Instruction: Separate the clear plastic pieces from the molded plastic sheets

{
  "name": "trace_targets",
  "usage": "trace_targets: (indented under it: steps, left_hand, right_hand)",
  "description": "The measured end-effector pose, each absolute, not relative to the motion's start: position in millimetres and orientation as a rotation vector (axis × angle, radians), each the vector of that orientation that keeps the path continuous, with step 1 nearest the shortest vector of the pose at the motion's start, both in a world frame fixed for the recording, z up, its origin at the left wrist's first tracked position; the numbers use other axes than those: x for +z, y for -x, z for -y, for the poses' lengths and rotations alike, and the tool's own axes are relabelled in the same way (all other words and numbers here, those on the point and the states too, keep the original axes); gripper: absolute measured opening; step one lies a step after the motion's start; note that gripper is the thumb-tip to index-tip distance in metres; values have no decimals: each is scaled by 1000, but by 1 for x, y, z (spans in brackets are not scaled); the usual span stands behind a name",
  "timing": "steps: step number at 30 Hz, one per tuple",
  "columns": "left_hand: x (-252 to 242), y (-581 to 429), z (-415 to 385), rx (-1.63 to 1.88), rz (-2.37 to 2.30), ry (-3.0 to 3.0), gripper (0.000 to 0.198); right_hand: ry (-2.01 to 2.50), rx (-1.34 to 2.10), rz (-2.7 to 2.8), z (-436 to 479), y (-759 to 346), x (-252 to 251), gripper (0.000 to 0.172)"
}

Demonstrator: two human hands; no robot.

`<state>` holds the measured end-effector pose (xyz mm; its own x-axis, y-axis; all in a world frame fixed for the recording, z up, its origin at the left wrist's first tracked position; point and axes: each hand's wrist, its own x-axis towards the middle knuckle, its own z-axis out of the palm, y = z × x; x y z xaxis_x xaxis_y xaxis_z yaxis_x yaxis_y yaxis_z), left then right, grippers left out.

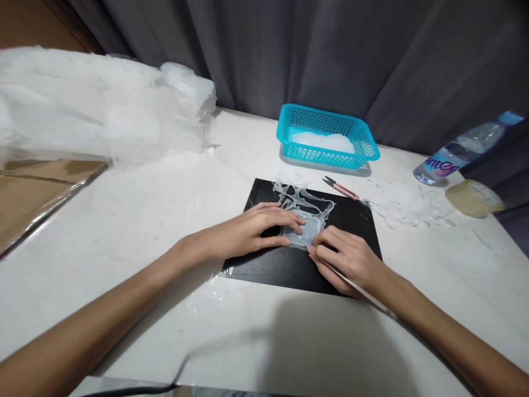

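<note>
A translucent molded plastic piece (302,227) with small round dots lies on a black board (264,271). Thin, web-like translucent scrap (303,198) stretches from its far edge. My left hand (268,225) rests over the piece from the left, its fingers apart and pressing it against the board. At the piece's near right corner, my right hand (345,253) is closed around a slim, pale, stick-like tool (372,299). The tool's shaft runs back beneath the wrist; its tip is hidden by my fingers.
Pink-handled thread snips (346,191) lie at the board's far edge. Behind stands a turquoise basket (330,160) with translucent pieces inside. Film scraps (413,204), a tape roll (474,198) and a water bottle (458,154) are right. Translucent sheets (103,105) are piled left, near cardboard (41,193).
</note>
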<state>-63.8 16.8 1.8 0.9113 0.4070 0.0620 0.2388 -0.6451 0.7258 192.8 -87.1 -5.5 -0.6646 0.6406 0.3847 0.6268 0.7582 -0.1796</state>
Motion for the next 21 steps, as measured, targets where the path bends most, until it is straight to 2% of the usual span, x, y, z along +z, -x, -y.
trace_targets:
  steps: [9,13,16,21]
  left_hand:
    - [-2,67,-14,337,-519,-2249,34]
    - [5,65,-9,364,-556,-2297,33]
    - [11,62,0,453,-717,-2341,32]
    - [19,54,26,700,-1141,-2552,27]
  right_hand:
    - [934,-131,2485,83,-188,-11,8]
    - [1018,-89,2458,85,-183,-11,18]
    - [1106,-113,2423,87,-178,-9,28]
    - [1127,-224,2406,87,-173,-10,23]
